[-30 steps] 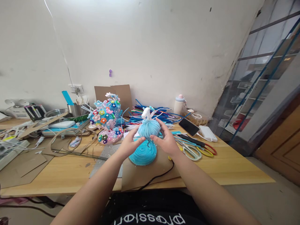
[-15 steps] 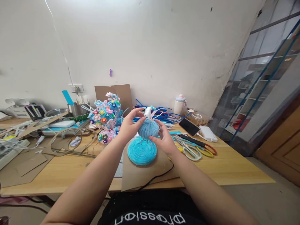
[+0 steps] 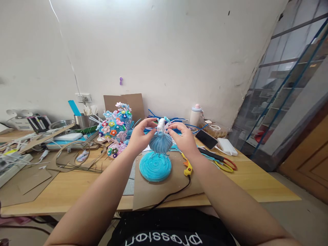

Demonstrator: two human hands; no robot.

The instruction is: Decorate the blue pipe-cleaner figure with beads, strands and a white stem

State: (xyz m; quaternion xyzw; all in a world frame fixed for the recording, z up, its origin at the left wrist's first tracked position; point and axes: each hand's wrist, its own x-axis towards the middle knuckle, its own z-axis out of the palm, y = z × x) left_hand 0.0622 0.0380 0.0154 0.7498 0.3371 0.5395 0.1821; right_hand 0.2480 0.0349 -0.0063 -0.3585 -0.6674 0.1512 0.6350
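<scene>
Between my hands is a light blue bundle of pipe cleaners, rounded like a puffed skirt, with a white upright piece on top. My left hand has its thumb and fingers closed on the upper left side of it. On the other side, my right hand pinches near the white strands at the top. Just below the bundle, a flat coiled turquoise disc lies on cardboard. To the right of the disc is a yellow glue gun.
A colourful flower-covered piece stands at left. Blue pipe cleaners lie behind my hands. At right are a phone, a white power bank, pliers and a bottle. A black cord crosses the cardboard.
My right hand has moved up from the bundle's lower right side to its top. The bundle has shifted slightly left, and the glue gun is more exposed.
</scene>
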